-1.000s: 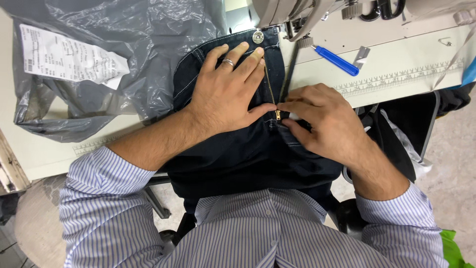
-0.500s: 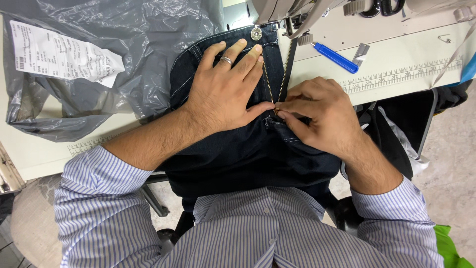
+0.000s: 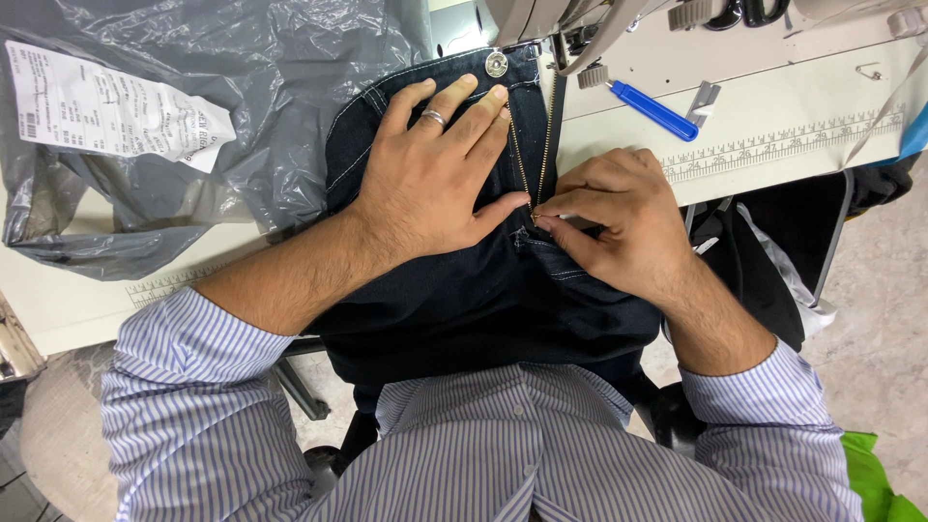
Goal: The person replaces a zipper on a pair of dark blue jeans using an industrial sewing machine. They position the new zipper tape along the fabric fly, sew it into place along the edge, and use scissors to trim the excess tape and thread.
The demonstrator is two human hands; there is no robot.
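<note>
Dark blue jeans [image 3: 483, 300] lie waistband-up across the white table's edge, with the fly's brass zipper [image 3: 537, 145] open and a metal button [image 3: 496, 64] at the top. My left hand [image 3: 435, 179], wearing a ring, lies flat with spread fingers on the left side of the fly, thumb near the zipper's bottom. My right hand [image 3: 619, 217] pinches the denim at the base of the zipper, fingertips meeting the left thumb.
A grey plastic bag [image 3: 193, 116] with a white paper slip [image 3: 106, 106] lies to the left. A sewing machine [image 3: 580, 29] stands at the top, a blue seam ripper [image 3: 655, 111] beside it. A printed ruler [image 3: 783, 145] runs along the table [image 3: 68, 309].
Both hands stay on the fly. The right hand's fingertips have shifted slightly at the zipper base; the view has edged a little.
</note>
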